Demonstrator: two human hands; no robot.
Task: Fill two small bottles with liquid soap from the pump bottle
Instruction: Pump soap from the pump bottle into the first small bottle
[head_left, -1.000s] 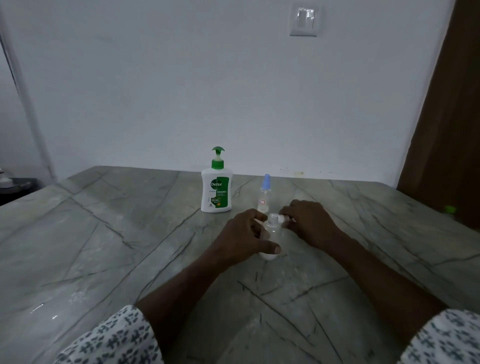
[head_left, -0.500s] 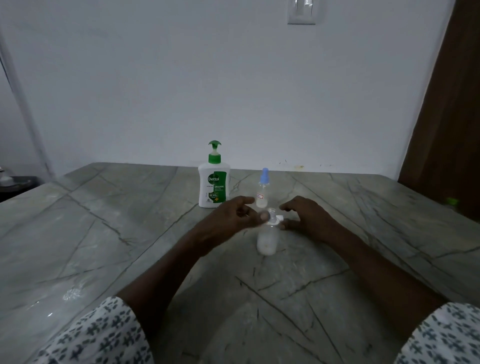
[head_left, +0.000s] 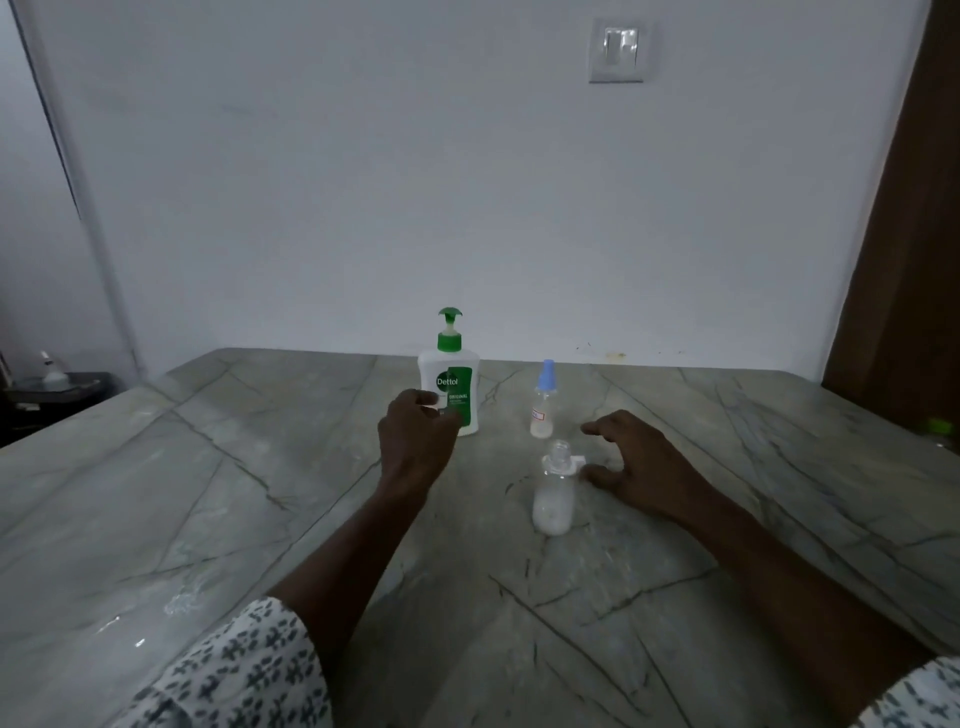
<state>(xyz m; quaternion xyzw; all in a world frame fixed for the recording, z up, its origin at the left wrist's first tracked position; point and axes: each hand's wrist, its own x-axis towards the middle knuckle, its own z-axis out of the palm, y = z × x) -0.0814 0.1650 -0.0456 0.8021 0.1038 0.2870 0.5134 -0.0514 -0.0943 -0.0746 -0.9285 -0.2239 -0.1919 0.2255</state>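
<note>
**A:** Where was the left hand (head_left: 415, 441)?

**B:** Over the middle of the table (head_left: 208, 493), fingers curled against the lower left side of the pump bottle (head_left: 451, 382). I couldn't tell whether they had closed on it. The bottle stood upright toward the far edge.

**A:** And further right?

**B:** The blue-capped bottle (head_left: 544, 405) stood upright. Just nearer than it was the open bottle (head_left: 554, 499), also upright, with its flip cap (head_left: 575, 460) hanging to the right. The right hand (head_left: 639, 467) hovered beside that cap, fingers spread wide and holding nothing.

**A:** What did the next move turn on?

**B:** I judged the pump had to travel right and nearer, to the open neck. The left hand was closer to it, with bare table between. The capped bottle stood near that path.
</note>
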